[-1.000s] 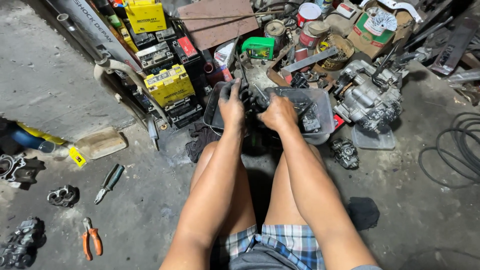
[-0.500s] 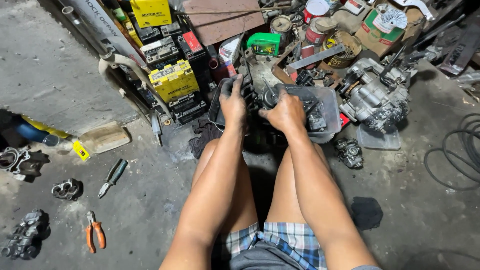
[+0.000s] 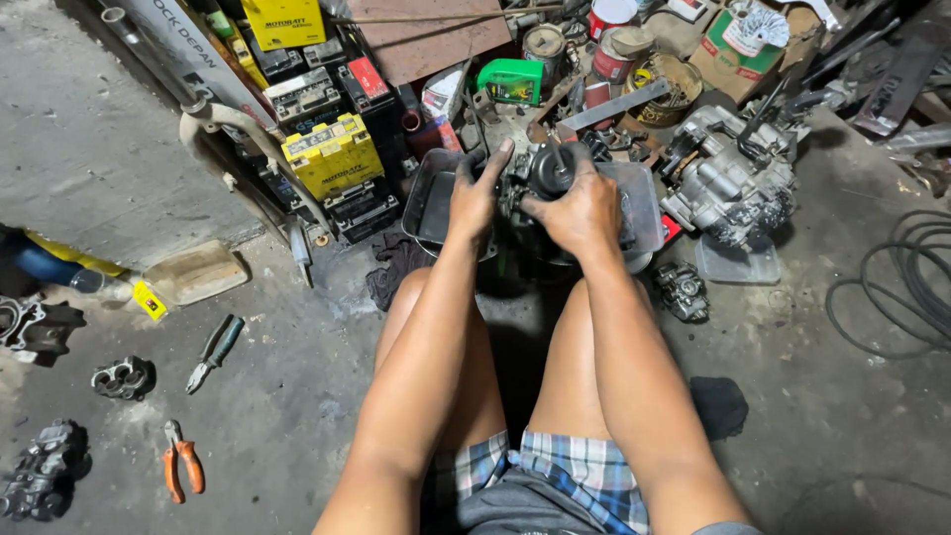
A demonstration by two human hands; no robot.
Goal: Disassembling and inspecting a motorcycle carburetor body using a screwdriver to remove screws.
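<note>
Both my hands grip a dark, greasy metal engine part held over a shallow grey metal tray on the floor in front of my knees. My left hand clasps the part's left side with fingers pointing up. On the right side, my right hand wraps over it, smeared with black grease. Most of the part is hidden by my fingers.
A grey engine block sits right of the tray, a small carburettor-like piece below it. Yellow and black batteries are stacked at left. Green-handled pliers, orange-handled pliers, a dark rag and coiled cable lie on the concrete floor.
My hands stay clasped on the part over the tray, shifting only slightly; the view has tilted a little lower and closer.
</note>
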